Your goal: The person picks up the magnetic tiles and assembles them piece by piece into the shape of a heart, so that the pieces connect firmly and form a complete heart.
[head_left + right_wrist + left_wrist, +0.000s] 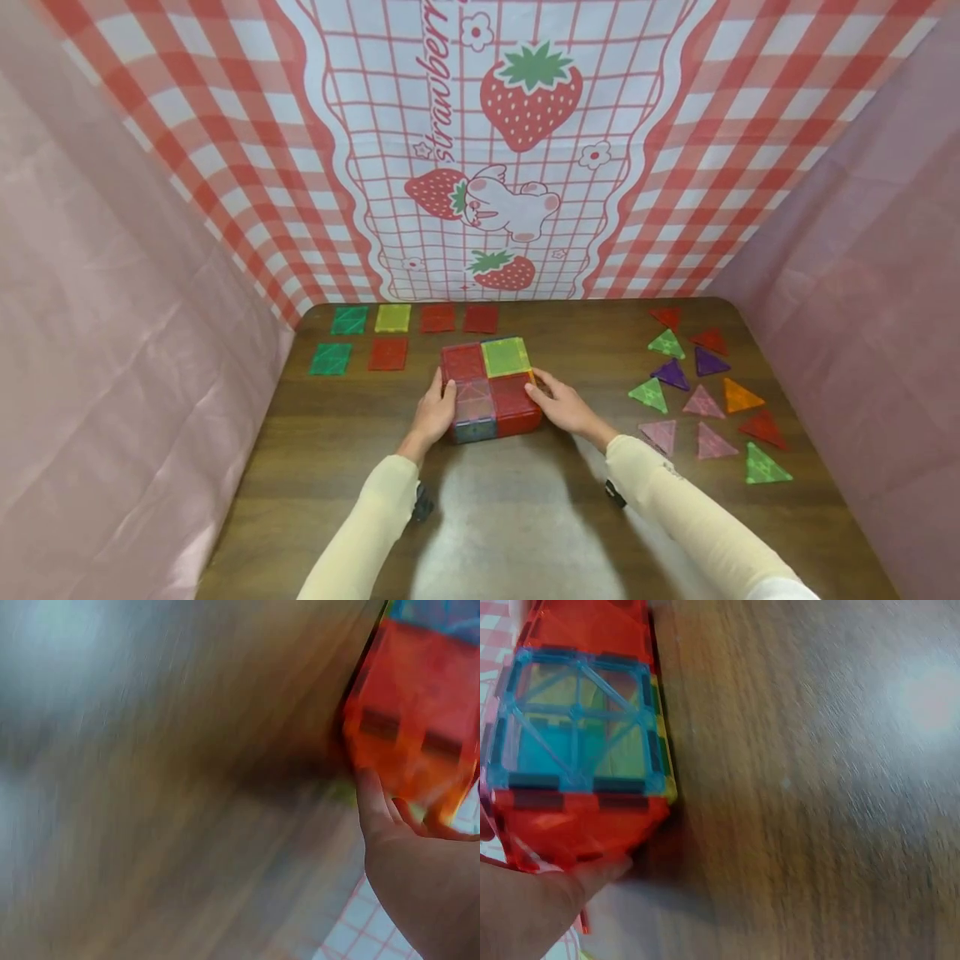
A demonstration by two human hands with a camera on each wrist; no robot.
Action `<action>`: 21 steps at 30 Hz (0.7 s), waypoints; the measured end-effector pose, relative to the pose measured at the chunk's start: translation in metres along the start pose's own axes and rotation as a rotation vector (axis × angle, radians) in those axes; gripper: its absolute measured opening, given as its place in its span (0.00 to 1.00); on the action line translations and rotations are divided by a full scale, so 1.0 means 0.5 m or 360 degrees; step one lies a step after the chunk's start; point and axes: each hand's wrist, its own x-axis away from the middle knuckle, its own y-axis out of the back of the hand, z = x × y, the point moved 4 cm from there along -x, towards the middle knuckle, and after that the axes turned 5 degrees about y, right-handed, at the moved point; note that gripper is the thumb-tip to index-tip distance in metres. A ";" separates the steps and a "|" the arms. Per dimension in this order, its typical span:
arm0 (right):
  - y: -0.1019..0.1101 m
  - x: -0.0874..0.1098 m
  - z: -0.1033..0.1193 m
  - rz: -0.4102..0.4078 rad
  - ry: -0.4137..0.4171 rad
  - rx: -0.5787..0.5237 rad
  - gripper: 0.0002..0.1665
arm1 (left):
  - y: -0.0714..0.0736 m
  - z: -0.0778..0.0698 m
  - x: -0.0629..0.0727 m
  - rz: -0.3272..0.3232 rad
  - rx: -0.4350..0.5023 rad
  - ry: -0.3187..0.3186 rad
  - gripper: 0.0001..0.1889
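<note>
A flat box of translucent magnetic tiles (467, 362) is between my two hands at the middle of the table. Its top shows two red squares, one yellow-green square and one pale pinkish square. My left hand (435, 410) grips the left side, thumb on the top edge. On the opposite side, my right hand (564, 407) holds it with the thumb along the top edge. In the left wrist view, a blue square tile (575, 712) forms part of one side, with red tiles beside it. Whether the box rests on the table or is slightly raised, I cannot tell.
Several loose square tiles, among them a green one (330, 359) and a red one (387, 354), lie at the back left of the wooden table (315, 475). At right, several triangle tiles are scattered, including an orange one (741, 396). A strawberry-patterned cloth (360, 167) hangs behind.
</note>
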 end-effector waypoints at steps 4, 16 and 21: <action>-0.019 0.010 0.008 -0.0054 -0.0028 -0.0054 0.36 | -0.004 -0.008 0.002 -0.0052 -0.0022 -0.0017 0.29; -0.106 0.014 0.052 -0.0100 0.0009 -0.0150 0.37 | 0.071 0.043 0.007 -0.0100 -0.0069 0.0040 0.29; -0.161 0.001 0.087 -0.0030 0.0047 -0.0201 0.38 | 0.130 0.086 0.017 -0.0110 -0.0076 0.0089 0.30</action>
